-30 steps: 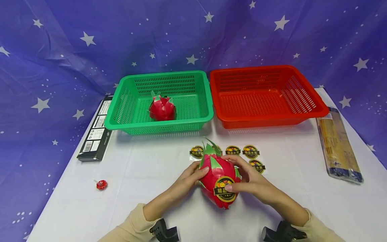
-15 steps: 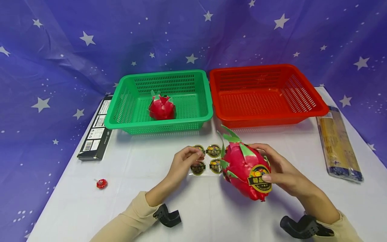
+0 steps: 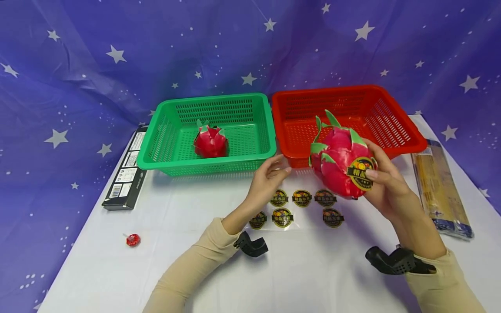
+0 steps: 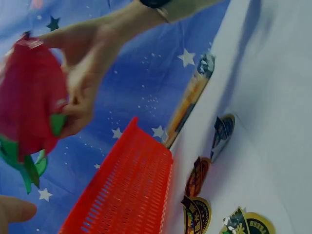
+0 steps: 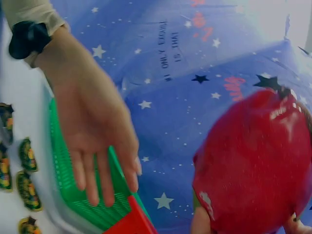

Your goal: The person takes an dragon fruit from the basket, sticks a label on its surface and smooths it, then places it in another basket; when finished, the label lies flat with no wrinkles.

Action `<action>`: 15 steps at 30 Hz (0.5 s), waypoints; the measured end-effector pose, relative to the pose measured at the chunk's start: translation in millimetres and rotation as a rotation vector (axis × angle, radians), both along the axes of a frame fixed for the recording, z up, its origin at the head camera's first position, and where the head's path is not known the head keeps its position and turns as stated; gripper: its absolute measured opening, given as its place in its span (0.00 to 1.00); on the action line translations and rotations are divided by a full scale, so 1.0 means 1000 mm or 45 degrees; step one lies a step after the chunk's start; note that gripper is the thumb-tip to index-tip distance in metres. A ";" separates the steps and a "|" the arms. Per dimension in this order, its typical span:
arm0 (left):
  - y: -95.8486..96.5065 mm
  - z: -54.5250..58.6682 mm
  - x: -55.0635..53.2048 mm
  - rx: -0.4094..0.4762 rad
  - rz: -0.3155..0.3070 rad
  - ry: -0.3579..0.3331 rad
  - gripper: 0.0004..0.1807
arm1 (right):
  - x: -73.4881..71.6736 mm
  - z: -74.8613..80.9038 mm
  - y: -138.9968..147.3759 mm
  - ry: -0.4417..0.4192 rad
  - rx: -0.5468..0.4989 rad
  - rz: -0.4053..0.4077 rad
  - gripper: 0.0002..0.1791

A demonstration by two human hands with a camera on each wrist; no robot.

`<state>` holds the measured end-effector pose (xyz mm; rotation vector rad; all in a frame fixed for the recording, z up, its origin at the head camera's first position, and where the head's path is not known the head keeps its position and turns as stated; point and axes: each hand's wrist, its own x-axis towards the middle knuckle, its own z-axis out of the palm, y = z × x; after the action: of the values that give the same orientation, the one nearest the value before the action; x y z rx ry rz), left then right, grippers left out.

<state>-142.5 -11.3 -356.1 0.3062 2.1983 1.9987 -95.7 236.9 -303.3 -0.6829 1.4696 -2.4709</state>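
One basketed dragon fruit, green basket, far left | my left hand relaxed, holding nothing, hands apart | label sheet nearer me | stickered dragon fruit raised at near rim of red basket, clearance unclear, leaves could snag | my right hand alone clamps it: slick skin might slip, thumb might drag sticker.

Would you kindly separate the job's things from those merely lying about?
Likely involved:
held red oval dragon fruit
round black-and-gold stickers
green plastic basket, similar fruit inside
red plastic basket

Seemingly idle:
long black cardboard box
small red wrapped object
flat golden packet
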 end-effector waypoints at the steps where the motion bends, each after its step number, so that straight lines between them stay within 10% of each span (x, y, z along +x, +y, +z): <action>1: 0.003 0.000 -0.002 -0.036 -0.011 0.002 0.30 | -0.005 0.001 0.000 -0.005 -0.057 -0.001 0.31; 15: 0.038 -0.011 -0.032 -0.265 0.107 0.188 0.42 | -0.087 0.008 -0.005 -0.229 -0.191 -0.107 0.28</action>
<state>-174.7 26.8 -366.9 0.3501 2.5247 1.8186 -182.9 232.0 -295.4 -0.4169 1.2831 -2.6479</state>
